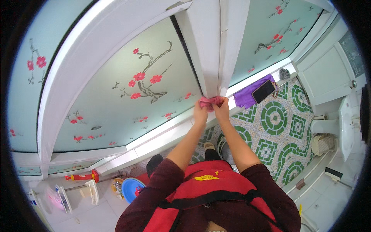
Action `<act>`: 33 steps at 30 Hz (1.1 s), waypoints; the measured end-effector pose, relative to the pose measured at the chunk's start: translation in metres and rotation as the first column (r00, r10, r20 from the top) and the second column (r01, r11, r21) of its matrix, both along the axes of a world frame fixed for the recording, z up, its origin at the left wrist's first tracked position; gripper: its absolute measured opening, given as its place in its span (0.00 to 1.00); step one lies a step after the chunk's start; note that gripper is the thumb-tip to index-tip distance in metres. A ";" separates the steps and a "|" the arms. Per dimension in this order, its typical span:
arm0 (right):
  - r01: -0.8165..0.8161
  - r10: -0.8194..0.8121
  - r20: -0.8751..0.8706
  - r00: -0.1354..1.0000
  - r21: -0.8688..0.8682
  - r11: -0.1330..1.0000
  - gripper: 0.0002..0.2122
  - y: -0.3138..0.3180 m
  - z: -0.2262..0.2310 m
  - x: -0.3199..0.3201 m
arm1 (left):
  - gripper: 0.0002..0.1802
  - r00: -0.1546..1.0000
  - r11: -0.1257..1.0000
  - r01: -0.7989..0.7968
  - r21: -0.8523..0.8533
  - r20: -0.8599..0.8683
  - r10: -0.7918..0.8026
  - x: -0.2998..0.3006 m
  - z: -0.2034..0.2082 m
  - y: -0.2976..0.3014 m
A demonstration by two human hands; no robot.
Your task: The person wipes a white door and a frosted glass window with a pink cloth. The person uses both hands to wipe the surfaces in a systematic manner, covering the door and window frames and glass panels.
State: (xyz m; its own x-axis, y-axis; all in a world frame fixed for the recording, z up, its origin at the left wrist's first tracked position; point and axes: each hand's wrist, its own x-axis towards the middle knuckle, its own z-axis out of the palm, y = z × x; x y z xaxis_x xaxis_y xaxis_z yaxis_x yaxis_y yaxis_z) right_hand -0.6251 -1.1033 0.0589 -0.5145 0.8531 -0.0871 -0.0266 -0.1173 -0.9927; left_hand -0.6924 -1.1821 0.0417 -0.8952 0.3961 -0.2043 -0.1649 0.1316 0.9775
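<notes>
A pink cloth (pixel 210 102) is bunched between my two hands at the foot of a white upright frame post (pixel 208 50). My left hand (pixel 199 115) grips its left end, fingers closed. On the other end, my right hand (pixel 222 111) is closed too. The cloth touches the post's base, just above the white ledge (pixel 177 124). Frosted glass panels with red blossom branches stand on both sides of the post, the left panel (pixel 127 92) and the right panel (pixel 266 38).
On the ledge to the right lie a purple cloth (pixel 244 94), a black phone (pixel 263 92) and a grey scouring pad (pixel 284 74). A white door (pixel 326 73) and a washbasin (pixel 346 127) stand at right. A blue basin (pixel 130 188) sits lower left. Green-patterned tiles (pixel 274 118) cover the floor.
</notes>
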 end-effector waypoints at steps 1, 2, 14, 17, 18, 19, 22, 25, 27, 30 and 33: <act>0.004 -0.006 0.095 0.995 0.018 1.000 0.17 0.002 -0.016 -0.002 | 0.22 0.991 0.999 -0.037 0.013 0.126 0.035 0.001 -0.005 0.005; 0.004 -0.011 0.188 0.982 0.035 0.999 0.17 0.003 -0.031 -0.003 | 0.21 0.966 0.997 -0.077 0.019 0.251 0.070 0.001 -0.009 0.008; 0.070 -0.077 -0.025 0.997 -0.207 0.976 0.12 0.002 0.044 -0.005 | 0.08 0.832 0.931 -0.289 0.224 0.540 0.128 -0.008 0.080 0.023; 0.058 -0.086 -0.169 0.982 -0.165 0.985 0.12 -0.006 0.117 -0.001 | 0.15 0.894 0.865 -0.317 0.389 0.428 0.135 0.008 0.146 0.015; 0.064 -0.095 -0.227 0.969 -0.141 0.988 0.13 -0.009 0.141 -0.001 | 0.17 0.921 0.844 -0.289 0.453 0.372 0.116 0.012 0.166 0.011; -0.015 -0.039 -0.294 0.955 -0.178 0.984 0.17 -0.012 0.166 0.003 | 0.18 0.950 0.826 -0.239 0.511 0.298 0.091 0.016 0.188 0.006; -0.008 -0.011 -0.457 0.889 -0.039 0.999 0.18 -0.019 0.233 0.001 | 0.20 0.997 0.763 -0.080 0.642 0.044 0.067 0.026 0.259 0.005; 0.012 0.070 -0.444 0.893 0.179 0.984 0.21 -0.008 0.278 -0.001 | 0.23 0.971 0.689 0.082 0.720 -0.215 0.109 0.030 0.308 0.009; 0.044 0.132 -0.521 0.843 0.311 0.949 0.22 -0.006 0.311 -0.002 | 0.25 0.923 0.596 0.246 0.764 -0.373 0.097 0.026 0.328 0.012; 0.152 0.131 -0.493 0.860 0.492 0.857 0.21 -0.006 0.340 -0.005 | 0.26 0.864 0.660 0.272 0.700 -0.480 0.153 0.030 0.361 0.012; 0.244 0.001 -0.334 0.942 0.691 0.680 0.20 -0.004 0.336 -0.004 | 0.26 0.834 0.742 0.253 0.621 -0.529 0.159 0.018 0.346 0.014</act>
